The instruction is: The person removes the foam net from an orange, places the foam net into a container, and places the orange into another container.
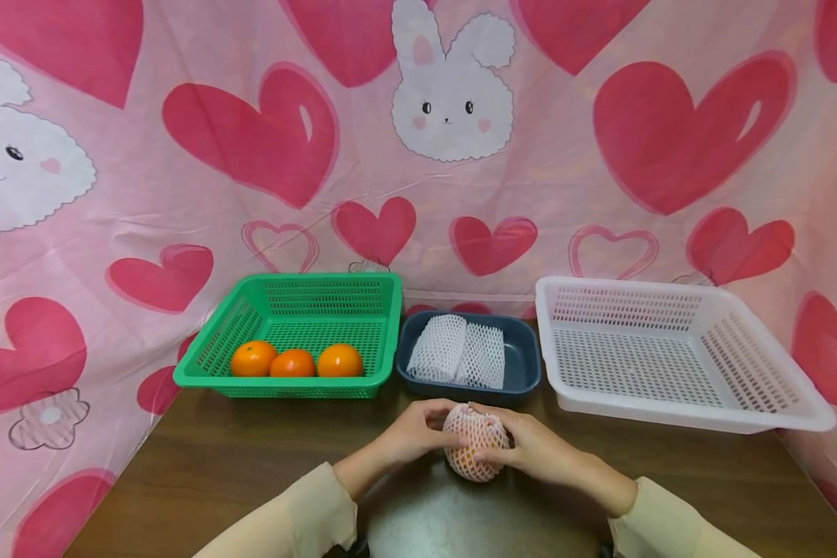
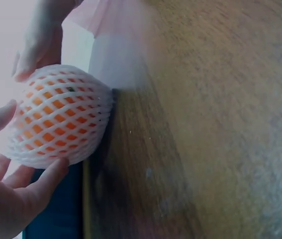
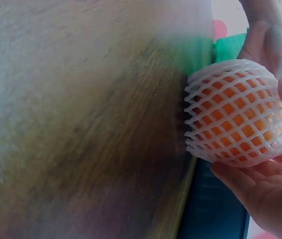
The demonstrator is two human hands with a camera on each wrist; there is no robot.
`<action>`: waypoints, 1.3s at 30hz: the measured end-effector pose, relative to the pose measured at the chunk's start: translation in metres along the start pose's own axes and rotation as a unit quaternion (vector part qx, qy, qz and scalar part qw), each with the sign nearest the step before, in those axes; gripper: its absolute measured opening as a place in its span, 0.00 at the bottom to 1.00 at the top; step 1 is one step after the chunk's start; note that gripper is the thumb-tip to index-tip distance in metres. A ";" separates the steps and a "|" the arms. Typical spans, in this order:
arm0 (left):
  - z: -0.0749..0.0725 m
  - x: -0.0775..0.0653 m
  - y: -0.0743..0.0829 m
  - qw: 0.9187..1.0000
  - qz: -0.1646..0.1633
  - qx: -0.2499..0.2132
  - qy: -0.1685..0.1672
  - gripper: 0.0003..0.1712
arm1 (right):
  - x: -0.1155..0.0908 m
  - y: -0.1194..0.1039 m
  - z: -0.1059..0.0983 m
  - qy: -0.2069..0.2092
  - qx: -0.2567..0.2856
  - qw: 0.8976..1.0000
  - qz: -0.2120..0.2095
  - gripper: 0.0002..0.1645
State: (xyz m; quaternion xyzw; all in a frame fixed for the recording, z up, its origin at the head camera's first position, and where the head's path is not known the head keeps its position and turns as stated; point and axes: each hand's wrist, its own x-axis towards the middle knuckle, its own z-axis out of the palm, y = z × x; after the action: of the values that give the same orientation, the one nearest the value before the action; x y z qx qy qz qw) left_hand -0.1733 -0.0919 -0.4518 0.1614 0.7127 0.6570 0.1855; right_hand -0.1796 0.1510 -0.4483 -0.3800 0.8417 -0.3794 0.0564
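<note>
An orange wrapped in a white foam net is held between both hands, over the near part of the table. My left hand grips it from the left side, thumb at the front and fingers toward the back. From the right, my right hand grips the same orange, its thumb low on the net. In the right wrist view the net covers the fruit nearly all round, with orange peel showing through the mesh.
Behind the hands, a dark blue tray holds white foam nets. A green basket with three oranges stands at the left. At the right is a white basket. All stand on the wooden table before a pink curtain.
</note>
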 end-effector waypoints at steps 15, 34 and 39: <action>-0.003 -0.002 0.011 0.996 0.019 0.033 0.076 0.11 | 0.009 -0.003 -0.003 0.076 0.012 0.997 -0.014 0.18; -0.012 -0.006 0.006 0.996 0.001 0.084 -0.008 0.21 | 0.011 -0.010 0.008 0.140 0.035 0.988 -0.050 0.12; -0.014 -0.006 0.006 0.996 0.003 0.082 0.023 0.19 | 0.007 -0.010 0.004 0.078 0.062 0.995 -0.006 0.31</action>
State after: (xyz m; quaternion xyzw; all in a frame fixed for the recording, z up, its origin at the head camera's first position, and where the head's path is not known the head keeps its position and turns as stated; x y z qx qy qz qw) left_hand -0.1751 -0.1060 -0.4443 0.1626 0.7675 0.6007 0.1536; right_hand -0.1774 0.1396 -0.4427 -0.3500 0.8161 -0.4597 0.0117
